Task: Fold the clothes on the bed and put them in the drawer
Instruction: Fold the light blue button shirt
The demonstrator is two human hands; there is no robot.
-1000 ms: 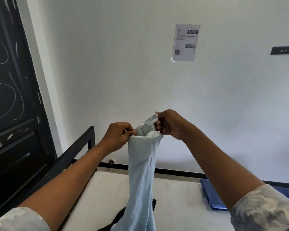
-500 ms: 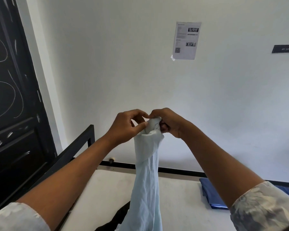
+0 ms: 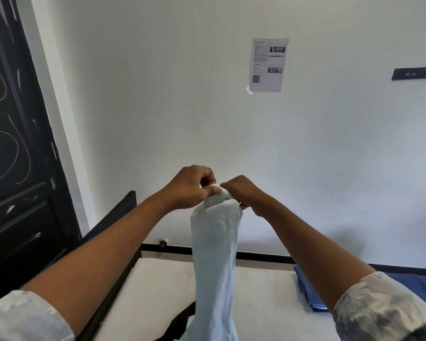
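Observation:
A pale blue garment (image 3: 215, 254) hangs in a long bunched column above the bed (image 3: 158, 286). My left hand (image 3: 190, 185) pinches its top edge from the left, thumb pressed on the cloth. My right hand (image 3: 241, 190) grips the same top edge from the right, and the two hands nearly touch. The garment's lower end runs out of view at the bottom. A black piece of clothing (image 3: 180, 323) lies on the mattress beneath it, partly hidden.
A folded dark blue cloth (image 3: 308, 289) lies on the mattress at the right. The black bed frame (image 3: 118, 217) runs along the left, beside a black door (image 3: 15, 156). A white wall with a taped paper sheet (image 3: 267, 65) is straight ahead.
My hands have come closer together at the garment's top. The left hand has shifted right and up, and the cloth's top is now bunched tighter between both hands.

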